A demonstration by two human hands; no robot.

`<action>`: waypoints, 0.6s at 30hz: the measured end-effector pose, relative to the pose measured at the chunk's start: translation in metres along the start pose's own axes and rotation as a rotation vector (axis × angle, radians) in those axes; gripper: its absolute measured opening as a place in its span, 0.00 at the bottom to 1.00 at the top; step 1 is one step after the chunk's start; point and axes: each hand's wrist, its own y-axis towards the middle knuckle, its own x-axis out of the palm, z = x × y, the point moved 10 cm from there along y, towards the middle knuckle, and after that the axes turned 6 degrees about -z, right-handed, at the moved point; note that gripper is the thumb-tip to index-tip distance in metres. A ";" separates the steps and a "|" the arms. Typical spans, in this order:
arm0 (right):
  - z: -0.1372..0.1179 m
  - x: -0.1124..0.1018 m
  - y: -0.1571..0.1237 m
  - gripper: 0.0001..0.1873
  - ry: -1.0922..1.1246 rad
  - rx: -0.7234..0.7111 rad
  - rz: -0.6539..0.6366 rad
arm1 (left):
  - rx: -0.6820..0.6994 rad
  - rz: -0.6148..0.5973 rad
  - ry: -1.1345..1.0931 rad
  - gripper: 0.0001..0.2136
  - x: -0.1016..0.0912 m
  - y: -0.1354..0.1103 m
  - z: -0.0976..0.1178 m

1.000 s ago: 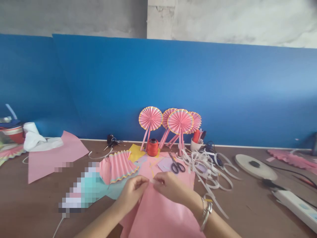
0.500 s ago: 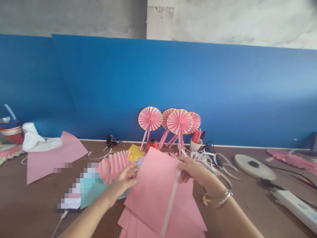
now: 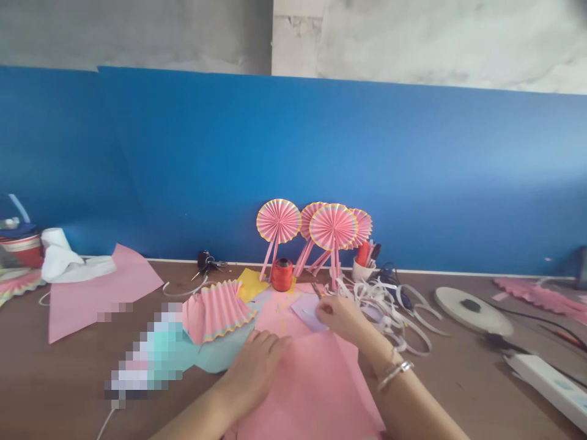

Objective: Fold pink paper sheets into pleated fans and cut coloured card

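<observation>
While resting left hand (image 3: 259,366) on pink paper (image 3: 316,391), curled right hand (image 3: 338,315) over scissors (image 3: 316,289).
Pointed paper's long axis forward; spread left grip, could not tell right grip.

A: What was the mat'l of the pink sheets (image 3: 316,385)?
B: Looked like paper, smooth & matt. Pleated strip (image 3: 217,311) was paper too, but ridged; same w/ the round fans (image 3: 333,226).
A: Any metal?
B: Bracelet (image 3: 404,367), v. shiny.
A: Plastic?
B: Power strip (image 3: 545,382) looked it, smooth.
A: Cloth?
B: White wad (image 3: 64,263) was crumpled, cloth or paper, couldn't tell.
A: Bkgd?
B: Blue panel (image 3: 275,134) had a soft sheen; wall (image 3: 389,36) looked rough & matt, like plaster or concrete. Tabletop (image 3: 449,385) was dull, mat'l unclear.
</observation>
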 end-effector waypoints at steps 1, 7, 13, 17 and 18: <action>-0.004 0.002 0.002 0.10 -0.019 -0.015 0.034 | 0.037 0.038 0.048 0.24 -0.001 0.002 0.006; -0.020 0.018 0.001 0.12 -0.090 -0.076 0.043 | 0.145 0.269 0.097 0.11 -0.021 -0.007 0.029; -0.048 0.055 0.003 0.11 -0.183 -0.047 0.002 | 0.484 0.112 0.154 0.03 0.024 -0.018 0.077; -0.062 0.068 0.017 0.14 -0.266 0.018 -0.043 | 0.497 0.108 0.164 0.05 0.040 -0.015 0.077; -0.062 0.069 0.020 0.14 -0.275 0.040 -0.058 | 0.491 0.107 0.167 0.04 0.041 -0.015 0.075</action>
